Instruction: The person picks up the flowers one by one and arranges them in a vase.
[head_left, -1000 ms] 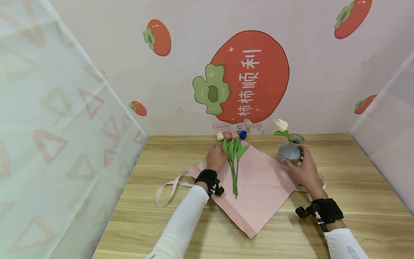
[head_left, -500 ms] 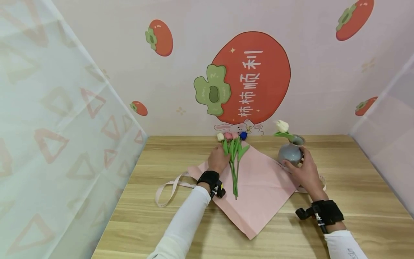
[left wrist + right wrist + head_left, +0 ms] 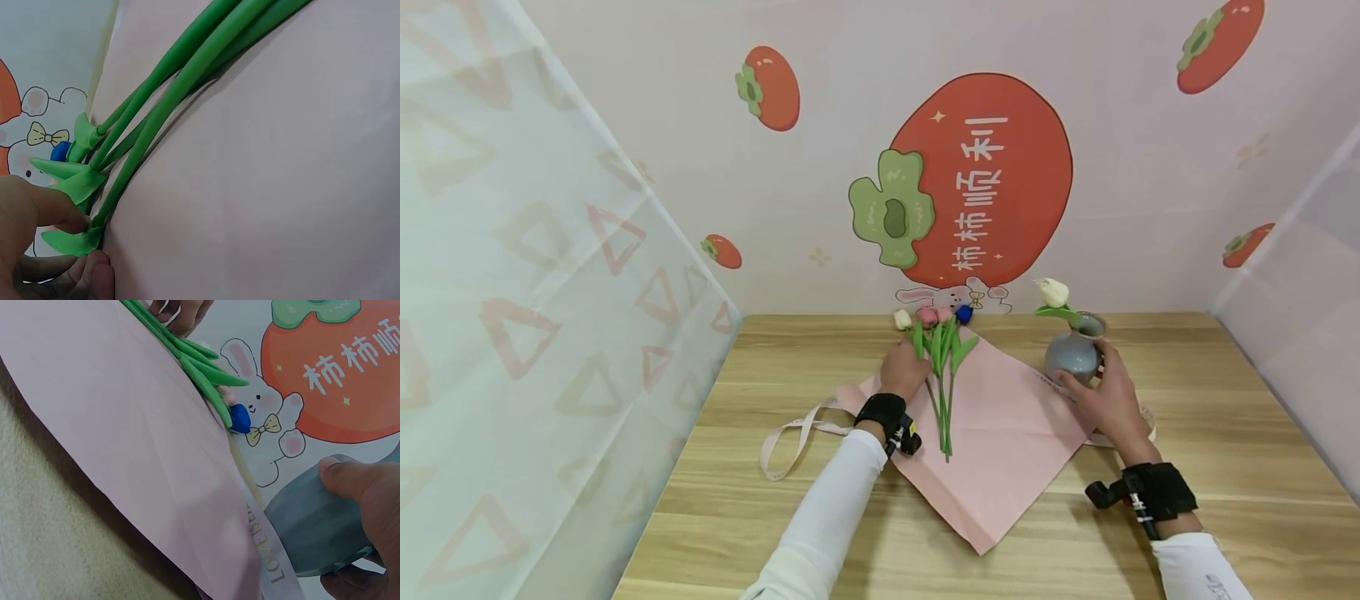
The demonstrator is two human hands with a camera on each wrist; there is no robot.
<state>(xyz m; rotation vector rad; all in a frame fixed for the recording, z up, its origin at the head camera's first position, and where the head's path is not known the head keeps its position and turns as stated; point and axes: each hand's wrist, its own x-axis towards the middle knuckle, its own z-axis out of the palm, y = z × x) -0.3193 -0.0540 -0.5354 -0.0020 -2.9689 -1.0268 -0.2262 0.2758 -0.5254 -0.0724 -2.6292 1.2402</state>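
Observation:
My left hand (image 3: 904, 371) pinches the stem of a white artificial tulip (image 3: 902, 319) just below its bloom, at the left of a small bunch. In the left wrist view, thumb and fingers close round that green stem (image 3: 112, 199) beside a leaf. Pink tulips (image 3: 928, 316) and a blue tulip (image 3: 964, 314) lie alongside, their stems crossing the pink wrapping paper (image 3: 1000, 450). At the right, my right hand (image 3: 1108, 396) grips a round grey vase (image 3: 1069, 358) from its right side. A single white tulip (image 3: 1054, 292) leans left out of the vase's mouth.
A pale ribbon (image 3: 766, 450) loops out from under the paper's left side; its lettered part (image 3: 269, 550) shows by the vase. The wooden table (image 3: 715, 533) meets a persimmon-printed back wall (image 3: 820, 192) and fabric side walls (image 3: 550, 333).
The white tulip's bloom in the bunch has shifted slightly left, away from the pink ones, with my left hand. My right hand and the vase stay put.

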